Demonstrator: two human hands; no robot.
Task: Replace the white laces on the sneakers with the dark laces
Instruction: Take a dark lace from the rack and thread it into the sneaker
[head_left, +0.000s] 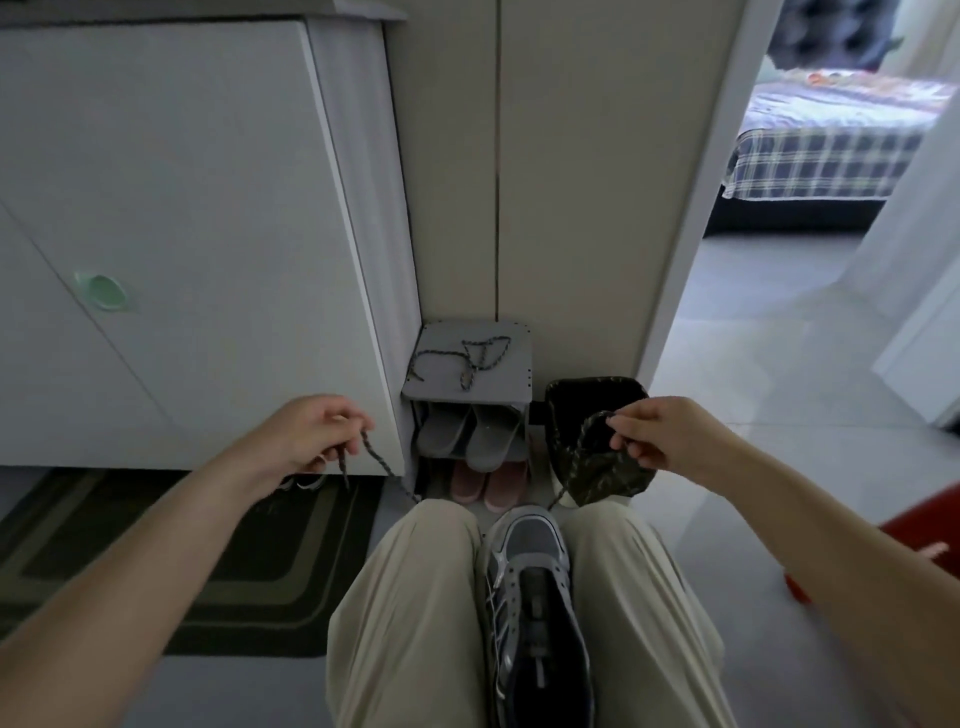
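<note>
A grey and silver sneaker (530, 582) lies wedged between my knees, toe pointing away, with no lace across its tongue that I can make out. My left hand (317, 436) pinches one end of a dark speckled lace (382, 462). My right hand (657, 431) pinches the other end, and the lace runs down from each hand toward the sneaker's toe. Both hands are held wide apart and raised. A second dark lace (467, 358) lies loose on top of a small grey shoe rack (514, 384) straight ahead.
The rack holds grey slippers (470, 434) and pink shoes (488, 486). A dark camouflage bag (597, 457) stands right of it. A white cabinet (182, 234) fills the left, with a dark mat (182, 561) below. An open doorway shows a bed (826, 135) at the right.
</note>
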